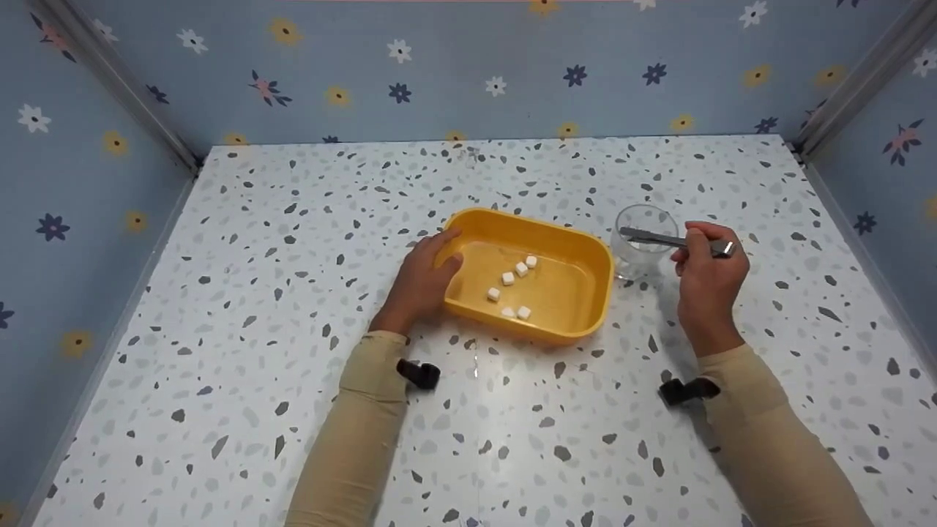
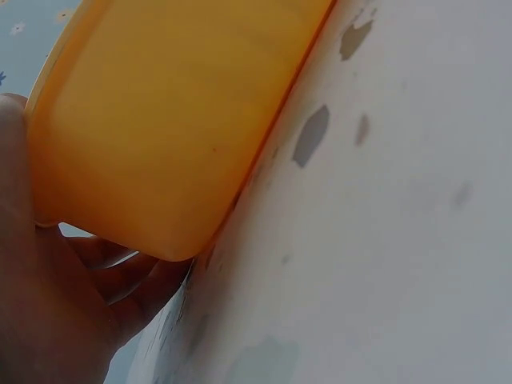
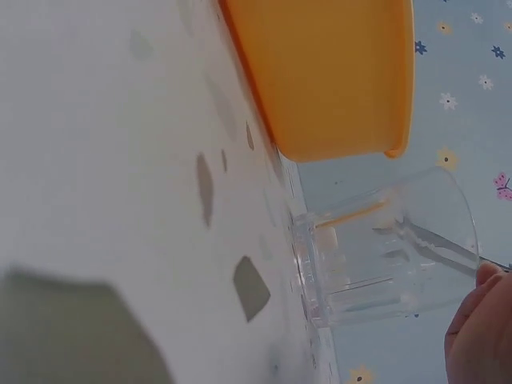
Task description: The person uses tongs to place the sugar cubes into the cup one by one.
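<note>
My left hand (image 1: 417,284) grips the left end of a yellow tray (image 1: 596,293), thumb at the rim and fingers along the outside, as the left wrist view also shows. Several small white cubes (image 1: 494,294) lie in the tray. Metal tongs (image 1: 659,238) are pinched in my right hand (image 1: 708,289), their tips inside an upright clear glass (image 1: 635,256) just right of the tray. In the right wrist view the tongs (image 3: 440,246) reach in through the mouth of the glass (image 3: 360,300); whitish shapes show inside, too unclear to identify.
A white speckled table (image 1: 256,293) carries the tray and glass. Blue flowered panels (image 1: 454,66) stand behind and at both sides, with metal posts at the back corners. Black straps with small devices (image 1: 421,375) sit on both wrists.
</note>
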### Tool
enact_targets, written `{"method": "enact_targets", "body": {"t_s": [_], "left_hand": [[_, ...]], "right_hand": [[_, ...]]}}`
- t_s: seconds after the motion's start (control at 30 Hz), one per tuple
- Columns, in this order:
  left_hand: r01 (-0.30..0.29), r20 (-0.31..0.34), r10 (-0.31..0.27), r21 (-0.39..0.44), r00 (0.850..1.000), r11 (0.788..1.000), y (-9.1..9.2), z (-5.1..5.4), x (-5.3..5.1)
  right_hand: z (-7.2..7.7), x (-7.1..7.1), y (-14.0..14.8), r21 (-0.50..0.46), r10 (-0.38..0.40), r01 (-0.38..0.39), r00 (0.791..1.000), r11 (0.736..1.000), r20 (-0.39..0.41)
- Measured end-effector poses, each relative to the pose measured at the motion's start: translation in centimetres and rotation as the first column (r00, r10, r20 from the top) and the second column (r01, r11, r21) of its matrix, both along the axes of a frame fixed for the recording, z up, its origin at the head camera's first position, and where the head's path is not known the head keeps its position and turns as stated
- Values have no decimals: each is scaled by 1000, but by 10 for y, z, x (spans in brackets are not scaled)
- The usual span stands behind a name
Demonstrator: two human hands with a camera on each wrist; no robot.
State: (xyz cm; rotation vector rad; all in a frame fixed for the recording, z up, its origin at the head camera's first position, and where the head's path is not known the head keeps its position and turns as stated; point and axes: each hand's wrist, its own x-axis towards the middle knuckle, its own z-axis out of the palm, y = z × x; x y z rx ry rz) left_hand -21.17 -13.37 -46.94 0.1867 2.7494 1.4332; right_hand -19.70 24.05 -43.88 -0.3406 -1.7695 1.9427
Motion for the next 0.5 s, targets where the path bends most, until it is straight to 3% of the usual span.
{"method": "enact_targets", "body": {"t_s": [0.3, 0.4, 0.47, 0.5], "left_hand": [[-3, 25, 2, 13, 1000, 1000, 2, 1, -1], [-18, 20, 18, -4, 1000, 1000, 6, 11, 5], [-31, 17, 30, 29, 999, 999, 10, 25, 15], [-26, -72, 19, -106, 997, 994, 13, 33, 22]], "right_hand": [[0, 0, -3, 71, 6, -4, 1000, 997, -26], [-1, 2, -4, 139, 30, -22, 998, 990, -54], [-1, 3, -4, 207, 47, -31, 996, 978, -71], [-9, -9, 6, 219, 216, -172, 957, 960, -192]]}}
